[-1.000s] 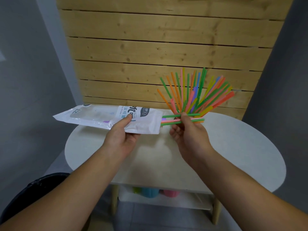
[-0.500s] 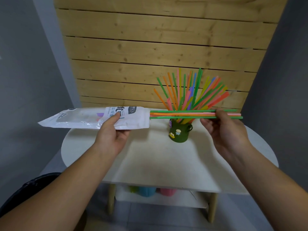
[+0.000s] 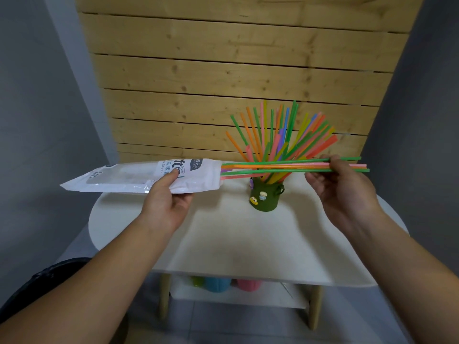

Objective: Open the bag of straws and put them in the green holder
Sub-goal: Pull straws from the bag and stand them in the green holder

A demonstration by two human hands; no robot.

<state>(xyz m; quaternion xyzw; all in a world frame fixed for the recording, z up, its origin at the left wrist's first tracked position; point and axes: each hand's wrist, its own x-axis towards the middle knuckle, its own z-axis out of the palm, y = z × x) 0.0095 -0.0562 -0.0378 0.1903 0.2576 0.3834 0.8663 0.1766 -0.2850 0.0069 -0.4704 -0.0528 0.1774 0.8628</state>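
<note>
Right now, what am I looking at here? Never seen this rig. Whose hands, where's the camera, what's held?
There is no robot: a person works with two bare hands. The single picture comes from a wide-angle camera on the person's head, looking forward and down, so the arms enter from the bottom edge.

The left hand holds a white plastic bag level above the table, its open end facing right. The right hand pinches a small bunch of straws whose left ends are at the bag's mouth.

On the round white table stands a green holder, already full of coloured straws fanning upward. Behind it is a wooden slat wall. On a shelf under the table are a few coloured cups.
</note>
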